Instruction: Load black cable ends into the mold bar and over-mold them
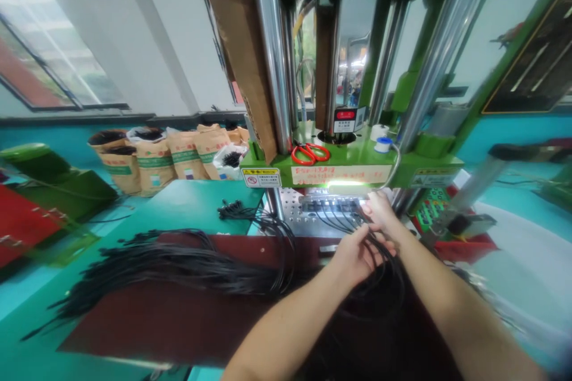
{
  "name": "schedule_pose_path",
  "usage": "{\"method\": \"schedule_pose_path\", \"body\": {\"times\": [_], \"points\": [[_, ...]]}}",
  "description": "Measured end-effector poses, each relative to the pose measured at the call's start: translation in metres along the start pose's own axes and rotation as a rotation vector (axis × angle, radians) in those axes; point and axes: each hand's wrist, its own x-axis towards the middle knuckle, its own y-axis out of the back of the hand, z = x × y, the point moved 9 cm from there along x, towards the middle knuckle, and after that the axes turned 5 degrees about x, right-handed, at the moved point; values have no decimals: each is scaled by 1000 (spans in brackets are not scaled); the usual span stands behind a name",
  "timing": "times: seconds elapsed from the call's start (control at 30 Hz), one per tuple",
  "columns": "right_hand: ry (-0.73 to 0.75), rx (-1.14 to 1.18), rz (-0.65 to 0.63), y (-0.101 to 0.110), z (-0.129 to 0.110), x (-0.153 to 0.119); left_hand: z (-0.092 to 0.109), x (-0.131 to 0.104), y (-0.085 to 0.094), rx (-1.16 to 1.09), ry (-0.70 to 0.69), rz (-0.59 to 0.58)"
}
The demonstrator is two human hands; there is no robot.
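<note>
My left hand [360,253] is closed around a bunch of black cables [385,265] in front of the machine. From it the cables fan out to a metal mold [333,207] lying on the machine's bed. Beyond it, my right hand [379,211] touches the mold's right end, under the green crossplate; its fingertips are partly hidden, so what they pinch, if anything, does not show. A large bundle of black cables [179,268] lies on the left of the dark red board [165,324], with some cable ends [232,209] draped beside the mold.
Red-handled scissors [310,153] and a blue-and-white spool [383,144] sit on the green machine plate [286,161]. Steel columns [271,59] rise above it. Paper sacks [154,161] stand behind the table at left. A red bin [465,249] is at right.
</note>
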Motion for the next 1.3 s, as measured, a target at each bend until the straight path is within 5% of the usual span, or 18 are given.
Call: {"method": "schedule_pose_path", "body": {"times": [0.23,0.53,0.7,0.77,0.83,0.97,1.03,1.07,1.1,1.2,1.3], "points": [[-7,122,171,24,-1,-22,-26,-65,1,-148,82,117],[7,136,199,23,-8,-58,-40,-131,7,-115,211,-90],[21,113,187,26,-6,-65,-43,-184,0,148,263,-286],[31,87,198,35,-6,-65,-15,-198,1,149,149,-294],[28,38,186,45,-7,-64,44,-207,5,63,-63,-238],[-3,-128,77,61,-8,-65,219,-234,56,41,-808,173],[-16,-236,-2,66,-10,-66,276,-240,99,125,-973,545],[-22,-298,-52,67,-11,-66,290,-239,126,190,-950,804],[-26,-367,-102,67,-12,-65,299,-230,144,207,-923,889],[-33,-629,-232,69,-13,-60,302,-193,192,279,-820,1053],[3,-928,-291,68,-13,-50,289,-165,219,411,-690,1150]]}}
